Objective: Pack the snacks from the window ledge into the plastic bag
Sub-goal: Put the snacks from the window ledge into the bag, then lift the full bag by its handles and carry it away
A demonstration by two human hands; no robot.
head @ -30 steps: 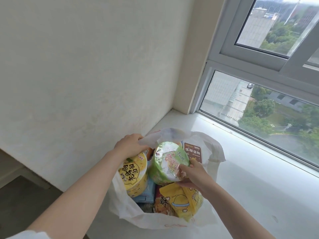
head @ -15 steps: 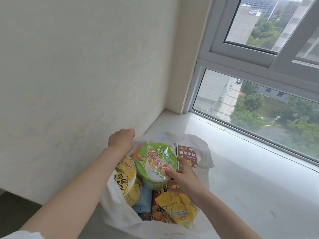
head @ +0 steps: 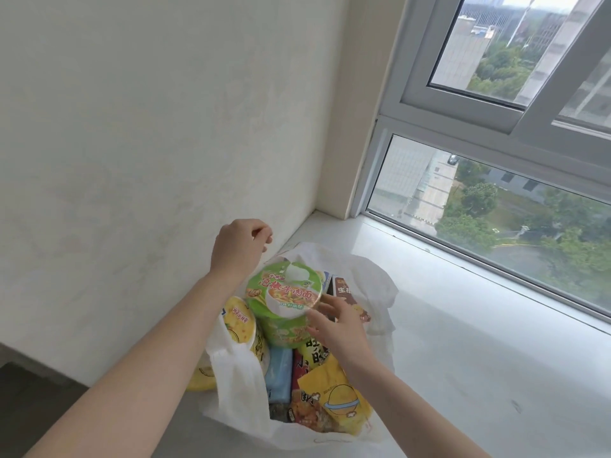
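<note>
The white plastic bag [head: 380, 289] stands open on the window ledge [head: 479, 332], stuffed with snacks. A green noodle cup [head: 284, 292] sits on top, lid up. Left of it, a yellow cup [head: 239, 322] leans against the bag's wall. A yellow snack packet [head: 337, 398], a blue pack [head: 279, 368] and a brown box [head: 344, 290] fill the rest. My right hand [head: 340, 325] touches the green cup's right side with straight, spread fingers. My left hand [head: 238, 249] hovers above the bag's left rim, fingers curled, and I see nothing in it.
A plain wall runs along the left, close to the bag. The window glass and its frame [head: 429, 114] border the ledge at the back and right. The ledge's front edge drops to a grey floor [head: 26, 408] at lower left.
My right hand has let go of the green cup, which now rests upright in the bag. My left hand has released the bag's rim and risen.
</note>
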